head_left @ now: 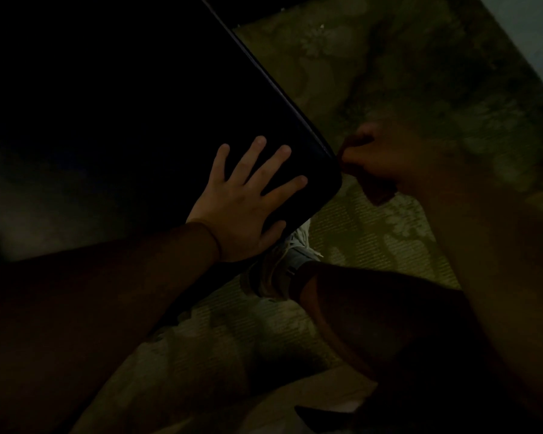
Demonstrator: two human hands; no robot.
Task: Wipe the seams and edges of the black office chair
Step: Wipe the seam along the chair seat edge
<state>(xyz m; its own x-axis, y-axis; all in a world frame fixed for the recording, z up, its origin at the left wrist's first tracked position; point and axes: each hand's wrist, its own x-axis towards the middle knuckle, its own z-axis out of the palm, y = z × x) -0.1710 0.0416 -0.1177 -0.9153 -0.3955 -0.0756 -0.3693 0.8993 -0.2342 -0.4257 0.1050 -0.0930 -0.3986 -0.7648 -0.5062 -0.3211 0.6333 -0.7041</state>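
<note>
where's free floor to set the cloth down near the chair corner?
Bare carpet lies beyond the chair edge, toward the far wall. More carpet lies between the right hand and the knee. It is crowded at the chair corner: the left hand lies flat on it, the right hand grips a dark cloth, and a shoe is below.

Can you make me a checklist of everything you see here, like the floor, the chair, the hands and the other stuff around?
Surface: patterned carpet, dimly lit.
Job's things: black chair, its piped edge running to a rounded corner; dark reddish cloth, at that corner.
Clutter: nothing seen.
Grippers: left hand lies flat on the chair, fingers spread; right hand grips the cloth by the corner, blurred.
Cables: nothing seen.
Surroundings: a light shoe on the carpet below the chair corner; pale strip at top right, too dark to identify.
</note>
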